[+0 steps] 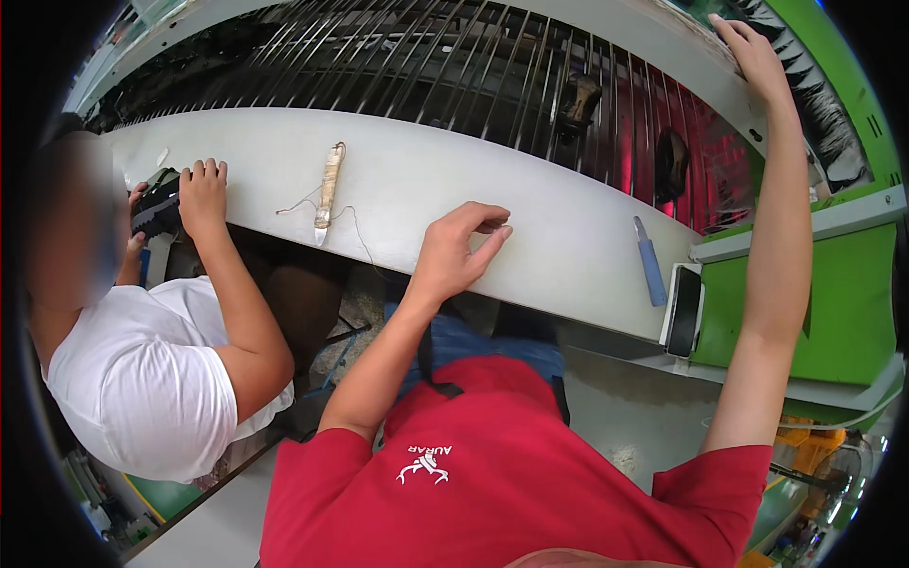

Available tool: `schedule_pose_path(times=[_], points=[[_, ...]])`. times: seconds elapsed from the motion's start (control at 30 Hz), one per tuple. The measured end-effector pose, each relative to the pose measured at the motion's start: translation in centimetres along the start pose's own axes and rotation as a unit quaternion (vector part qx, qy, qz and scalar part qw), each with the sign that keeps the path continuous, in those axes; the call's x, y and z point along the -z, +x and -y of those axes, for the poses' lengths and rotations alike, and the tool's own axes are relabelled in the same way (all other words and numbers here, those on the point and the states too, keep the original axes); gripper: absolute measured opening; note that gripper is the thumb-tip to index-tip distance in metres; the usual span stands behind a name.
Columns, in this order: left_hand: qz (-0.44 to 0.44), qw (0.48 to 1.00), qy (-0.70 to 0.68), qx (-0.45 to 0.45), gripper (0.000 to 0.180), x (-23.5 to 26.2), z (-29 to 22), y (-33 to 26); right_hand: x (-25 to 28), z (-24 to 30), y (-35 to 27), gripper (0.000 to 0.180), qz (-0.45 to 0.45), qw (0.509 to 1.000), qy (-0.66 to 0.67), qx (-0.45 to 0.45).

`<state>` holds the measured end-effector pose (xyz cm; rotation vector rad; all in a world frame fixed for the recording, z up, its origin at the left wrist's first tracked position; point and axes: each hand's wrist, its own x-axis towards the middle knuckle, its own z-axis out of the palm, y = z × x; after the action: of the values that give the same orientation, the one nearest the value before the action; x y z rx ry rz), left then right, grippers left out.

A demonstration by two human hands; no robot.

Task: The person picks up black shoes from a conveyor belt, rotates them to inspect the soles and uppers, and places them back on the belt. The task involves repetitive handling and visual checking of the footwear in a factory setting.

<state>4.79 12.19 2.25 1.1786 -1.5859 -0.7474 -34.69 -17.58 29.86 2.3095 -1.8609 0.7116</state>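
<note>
My left hand (458,254) is over the white table ledge (549,251). Its fingers are curled, with a gap between thumb and forefinger and nothing visible in them. Stretched far up to the right, my right hand (755,59) has its fingers extended at the edge of the machine's pale frame (696,43), beside black bristles (838,142). To the right of my left hand lies a blue-handled knife (650,267). Off to its left rests another knife (329,189), its handle wrapped in pale material, with loose thread around it.
Behind the ledge runs a conveyor of metal rods (454,71), carrying dark shoes (579,102) (671,163) near a red glow. At left, a co-worker in a white shirt (151,379) handles a black shoe (159,206). A black-faced device (683,312) stands at the ledge's right end, by green panels (805,303).
</note>
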Motion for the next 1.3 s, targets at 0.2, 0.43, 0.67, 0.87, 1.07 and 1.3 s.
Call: schedule_pose_path(times=[0.2, 0.43, 0.67, 0.87, 1.07, 1.3], points=[[0.008, 1.000, 0.002, 0.004, 0.021, -0.2, 0.0, 0.2, -0.4, -1.3, 0.2, 0.063, 0.016, 0.995, 0.096, -0.015], [0.001, 1.000, -0.005, 0.012, 0.019, -0.3, 0.1, 0.4, -0.7, -0.6, 0.1, 0.067, -0.001, 0.988, 0.155, -0.003], [0.004, 1.000, -0.001, 0.024, 0.021, -0.2, 0.0, 0.3, -1.5, 0.3, -0.8, 0.062, 0.001, 0.974, 0.226, -0.022], [0.014, 0.999, 0.009, 0.039, 0.021, -0.3, -0.2, 0.4, -1.4, -0.8, 0.1, 0.066, -0.015, 0.986, 0.164, 0.041], [0.011, 0.999, 0.016, 0.038, 0.021, -0.4, -0.6, 0.5, -1.0, 0.3, -0.8, 0.078, -0.088, 0.996, 0.017, 0.009], [0.001, 0.999, 0.039, 0.018, 0.019, -0.4, -0.6, 0.2, -0.4, 3.1, -2.4, 0.075, -0.059, 0.998, -0.010, -0.018]])
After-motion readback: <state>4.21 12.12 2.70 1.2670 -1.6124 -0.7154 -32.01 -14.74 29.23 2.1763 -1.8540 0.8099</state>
